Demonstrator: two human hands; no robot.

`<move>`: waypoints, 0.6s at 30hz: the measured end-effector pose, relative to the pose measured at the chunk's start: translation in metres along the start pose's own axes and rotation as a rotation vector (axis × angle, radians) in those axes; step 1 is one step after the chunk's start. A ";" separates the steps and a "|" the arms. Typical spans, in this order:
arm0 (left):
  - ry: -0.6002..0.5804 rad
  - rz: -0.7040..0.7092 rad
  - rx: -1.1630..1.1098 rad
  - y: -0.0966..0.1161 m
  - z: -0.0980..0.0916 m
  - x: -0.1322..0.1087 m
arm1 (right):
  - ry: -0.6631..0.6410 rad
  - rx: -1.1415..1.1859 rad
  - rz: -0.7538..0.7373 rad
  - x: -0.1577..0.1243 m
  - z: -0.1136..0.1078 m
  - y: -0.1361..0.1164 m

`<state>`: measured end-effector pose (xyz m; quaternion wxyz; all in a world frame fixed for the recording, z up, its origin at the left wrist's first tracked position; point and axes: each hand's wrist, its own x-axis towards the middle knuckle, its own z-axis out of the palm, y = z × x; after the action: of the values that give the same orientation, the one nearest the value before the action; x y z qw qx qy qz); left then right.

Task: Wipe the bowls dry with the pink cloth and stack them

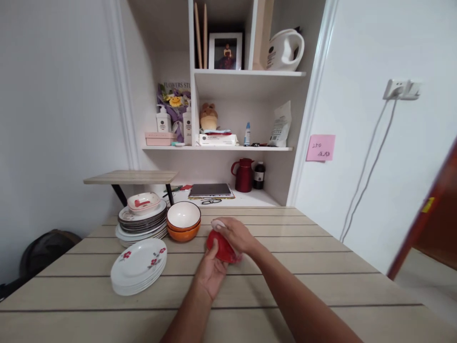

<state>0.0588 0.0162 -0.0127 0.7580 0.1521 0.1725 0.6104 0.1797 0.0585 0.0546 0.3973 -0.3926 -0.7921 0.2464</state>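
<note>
Both my hands are on a small red bowl [222, 247] near the middle of the wooden table [321, 267]. My left hand [210, 272] cups its near side from below, fingers curled against it. From the right, my right hand [233, 234] covers the bowl's top, fingers closed over it, with something pale at the fingertips that I cannot make out. Just left of the bowl stand stacked orange bowls with white insides [183, 221].
A stack of white flowered plates [138, 266] lies at the front left, behind it a taller pile of plates [142, 221] topped by a small dish. Shelves at the back hold a red jug [243, 175], bottles and a tablet. A dark bag [44, 250] sits at left.
</note>
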 end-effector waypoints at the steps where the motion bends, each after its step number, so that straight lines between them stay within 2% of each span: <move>1: 0.001 0.002 0.019 0.001 0.002 -0.002 | -0.011 0.036 0.033 0.007 -0.003 0.003; 8: 0.009 0.019 0.065 0.003 0.008 -0.004 | 0.004 0.311 0.226 0.030 -0.003 0.021; 18: 0.019 0.136 0.120 -0.002 0.010 -0.002 | 0.373 0.662 0.376 0.036 0.016 0.053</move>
<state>0.0645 0.0136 -0.0047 0.7026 0.2028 0.2050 0.6505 0.1752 0.1170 0.0243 0.5866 -0.4195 -0.4991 0.4804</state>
